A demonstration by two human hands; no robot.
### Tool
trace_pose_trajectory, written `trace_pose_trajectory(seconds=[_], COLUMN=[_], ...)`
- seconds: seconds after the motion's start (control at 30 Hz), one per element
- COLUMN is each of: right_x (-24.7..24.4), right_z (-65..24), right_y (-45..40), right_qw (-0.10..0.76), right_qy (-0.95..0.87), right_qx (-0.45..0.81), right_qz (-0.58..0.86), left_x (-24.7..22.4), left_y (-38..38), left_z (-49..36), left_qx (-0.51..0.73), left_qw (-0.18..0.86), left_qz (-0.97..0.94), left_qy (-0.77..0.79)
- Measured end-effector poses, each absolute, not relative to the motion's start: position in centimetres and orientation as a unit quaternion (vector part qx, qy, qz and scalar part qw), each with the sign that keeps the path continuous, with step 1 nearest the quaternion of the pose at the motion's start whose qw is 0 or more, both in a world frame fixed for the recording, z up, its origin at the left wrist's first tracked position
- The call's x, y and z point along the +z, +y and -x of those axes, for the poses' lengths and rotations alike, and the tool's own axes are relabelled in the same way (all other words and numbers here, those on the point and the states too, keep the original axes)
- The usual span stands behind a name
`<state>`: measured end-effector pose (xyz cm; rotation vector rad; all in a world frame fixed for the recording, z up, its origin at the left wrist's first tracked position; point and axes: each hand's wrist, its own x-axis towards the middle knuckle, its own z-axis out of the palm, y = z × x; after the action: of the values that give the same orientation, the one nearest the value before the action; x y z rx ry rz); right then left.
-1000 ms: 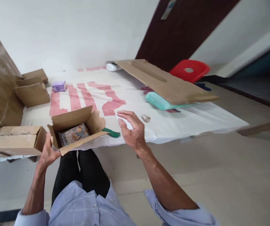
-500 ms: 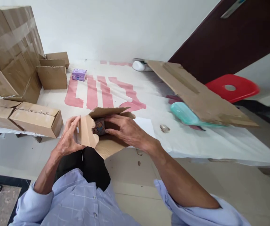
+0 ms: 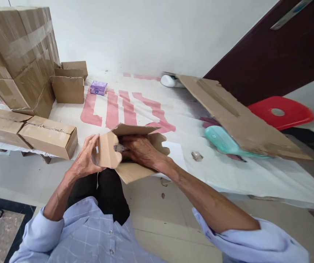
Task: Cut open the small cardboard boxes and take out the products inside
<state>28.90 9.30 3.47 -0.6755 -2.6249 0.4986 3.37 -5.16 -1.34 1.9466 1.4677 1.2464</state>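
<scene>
An open cardboard box [image 3: 135,173] with raised flaps is held at the table's front edge, above my lap. My left hand [image 3: 87,159] grips its left end, fingers and thumb wrapped around the side flap. Reaching in through the opening, my right hand [image 3: 143,151] has its fingers down inside the box, on a small patterned item [image 3: 120,148]. Most of that item is hidden by the hand and the left flap, and my right fingertips are out of sight in the box's shadow.
Closed cartons [image 3: 48,136] line the left edge, before a tall stack of taped boxes [image 3: 22,44]. Behind are an open carton [image 3: 68,89] and a purple packet [image 3: 98,88]. Rightward lie a tape dispenser [image 3: 219,139], a cardboard sheet [image 3: 236,117] and a red stool [image 3: 283,112].
My right hand has gone deeper into the box with the patterned item, which is now mostly hidden. My left hand keeps its grip. The whole view has shifted slightly.
</scene>
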Motion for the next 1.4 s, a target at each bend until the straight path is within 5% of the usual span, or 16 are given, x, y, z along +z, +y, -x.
trace_pose_trajectory(seconds=[0.2, 0.37, 0.5, 0.63, 0.77, 1.0, 1.2, 1.4], right_x=[11.2, 15.2, 14.5, 11.7, 10.1, 3.2, -6.5, -12.2], right_z=[-31.4, -33.3, -32.3, -29.4, -29.2, -29.7, -28.5, -28.5], right_y=[10.2, 10.9, 9.1, 5.0, 1.1, -3.9, -7.2, -8.7], right_qw=[0.296, 0.369, 0.299, 0.153, 0.187, 0.358, 0.280, 0.227], right_qy=[-0.886, -0.796, -0.747, -0.690, -0.620, -0.535, -0.402, -0.380], right_qx=[0.239, 0.406, 0.559, 0.691, 0.741, 0.721, 0.785, 0.781], right_qz=[0.265, 0.257, 0.200, 0.152, 0.178, 0.256, 0.379, 0.440], left_x=[-3.8, -2.3, 4.7, 11.5, 12.7, 7.8, -1.2, -7.9], left_y=[-2.1, -2.3, -4.7, -6.1, -7.4, -12.5, -14.9, -15.9], left_z=[-0.5, 0.5, 0.0, -1.8, -3.3, -4.7, -3.9, -4.8], left_qx=[0.462, 0.469, 0.553, 0.503, 0.551, 0.582, 0.480, 0.434], left_qw=[0.325, 0.273, 0.131, 0.244, 0.331, 0.327, 0.495, 0.532], left_qz=[-0.595, -0.586, -0.639, -0.725, -0.625, -0.471, -0.341, -0.283], left_qy=[0.571, 0.602, 0.518, 0.401, 0.443, 0.577, 0.639, 0.670])
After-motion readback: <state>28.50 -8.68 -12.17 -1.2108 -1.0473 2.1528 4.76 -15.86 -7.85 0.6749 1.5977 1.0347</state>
